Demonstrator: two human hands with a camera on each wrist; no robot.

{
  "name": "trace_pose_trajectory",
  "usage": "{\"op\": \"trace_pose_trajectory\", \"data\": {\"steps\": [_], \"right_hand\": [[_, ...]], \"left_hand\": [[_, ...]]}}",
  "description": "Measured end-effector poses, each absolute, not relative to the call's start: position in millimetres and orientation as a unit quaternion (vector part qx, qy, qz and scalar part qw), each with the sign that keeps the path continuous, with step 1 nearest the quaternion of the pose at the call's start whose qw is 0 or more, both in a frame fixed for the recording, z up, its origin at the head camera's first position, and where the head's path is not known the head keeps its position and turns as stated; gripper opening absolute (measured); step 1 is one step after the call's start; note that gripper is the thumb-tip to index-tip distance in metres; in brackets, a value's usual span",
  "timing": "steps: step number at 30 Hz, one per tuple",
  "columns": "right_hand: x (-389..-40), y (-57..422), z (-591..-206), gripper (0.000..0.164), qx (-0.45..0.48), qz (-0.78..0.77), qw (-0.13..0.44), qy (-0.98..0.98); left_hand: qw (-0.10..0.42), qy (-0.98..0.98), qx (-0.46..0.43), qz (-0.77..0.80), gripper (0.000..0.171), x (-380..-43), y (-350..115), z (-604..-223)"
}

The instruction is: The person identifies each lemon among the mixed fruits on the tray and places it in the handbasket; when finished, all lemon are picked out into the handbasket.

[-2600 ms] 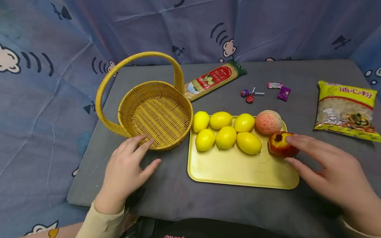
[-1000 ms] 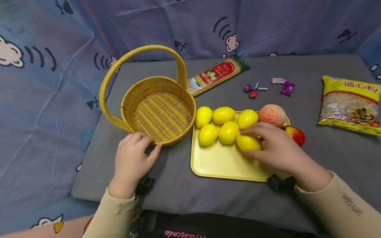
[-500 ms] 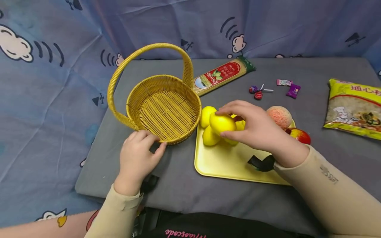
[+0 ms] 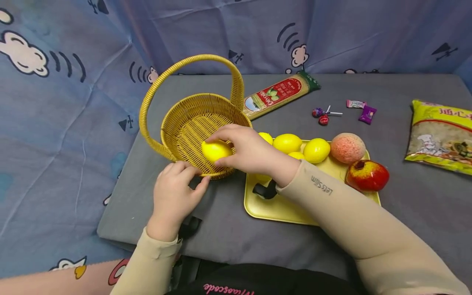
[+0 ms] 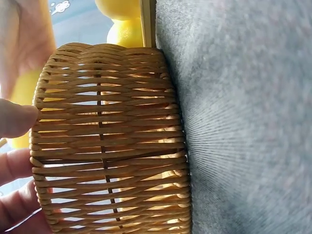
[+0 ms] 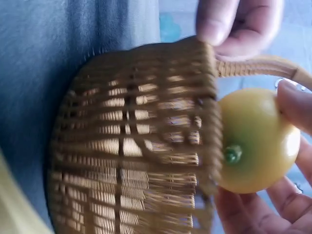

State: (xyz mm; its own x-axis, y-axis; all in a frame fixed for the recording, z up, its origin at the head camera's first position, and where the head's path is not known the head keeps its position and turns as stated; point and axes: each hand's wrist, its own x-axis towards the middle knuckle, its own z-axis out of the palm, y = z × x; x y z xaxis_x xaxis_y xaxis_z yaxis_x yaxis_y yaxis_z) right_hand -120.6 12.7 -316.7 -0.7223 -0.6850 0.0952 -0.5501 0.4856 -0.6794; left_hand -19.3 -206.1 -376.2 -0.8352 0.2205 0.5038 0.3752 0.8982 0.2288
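My right hand [image 4: 252, 149] grips a yellow lemon [image 4: 215, 151] between thumb and fingers. It holds the lemon over the opening of a round wicker basket [image 4: 206, 101] with a tall handle. In the right wrist view the lemon [image 6: 258, 141] is level with the basket's rim. My left hand [image 4: 175, 196] pinches the near rim with thumb and fingertips; the left wrist view has them at the woven wall [image 5: 107, 136]. More lemons [image 4: 287, 143] lie on a yellow tray [image 4: 284, 211], partly hidden by my right forearm. A peach [image 4: 348, 147] and a pomegranate [image 4: 367, 175] are at its right end.
Behind the basket lies a pack of spaghetti [image 4: 282, 95]. Lollipops [image 4: 323, 119] and two wrapped candies [image 4: 367, 114] are farther right. A bag of macaroni [image 4: 440, 137] lies at the far right of the grey table [image 4: 221, 229].
My right hand left the pomegranate, picked up a lemon from the tray's front row, and carried it left over the basket. My left hand moved from beside the basket onto its near rim.
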Motion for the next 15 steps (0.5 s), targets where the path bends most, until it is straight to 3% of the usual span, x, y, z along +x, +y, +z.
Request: {"op": "trace_pose_trajectory", "data": {"steps": [15], "right_hand": [[-133,-37,-339,0.049,-0.373,-0.285,0.165,0.867]], "left_hand": [[0.244,-0.942,-0.158,-0.169,0.02,-18,-206,-376]]}}
